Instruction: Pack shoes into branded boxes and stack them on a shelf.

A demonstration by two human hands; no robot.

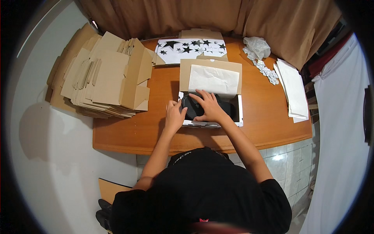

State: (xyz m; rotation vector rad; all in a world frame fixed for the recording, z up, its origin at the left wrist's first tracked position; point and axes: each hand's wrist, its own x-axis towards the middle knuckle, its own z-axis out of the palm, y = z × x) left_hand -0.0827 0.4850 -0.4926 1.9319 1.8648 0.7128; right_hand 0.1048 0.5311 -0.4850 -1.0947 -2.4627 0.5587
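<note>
A white cardboard box (240,111) with dark marks stands near the table's front edge, its brown-lined lid (212,62) raised at the back. Inside lie black objects (191,111) that look like a pair of slides or shoes; my hands partly hide them. At the box's left wall, my left hand (174,115) has its fingers on the outer side and its thumb toward the inside. My right hand (208,105) rests over the black footwear with fingers spread. A sheet of white paper (214,80) leans against the inner lid.
Flattened brown cartons (101,74) are piled at the left. Behind the box lies a white carton (171,56) with black stars. To the right are a crumpled clear plastic bag (257,47), small white packets (267,73) and folded white paper sheets (292,89). Brown curtains hang behind the wooden table (265,121).
</note>
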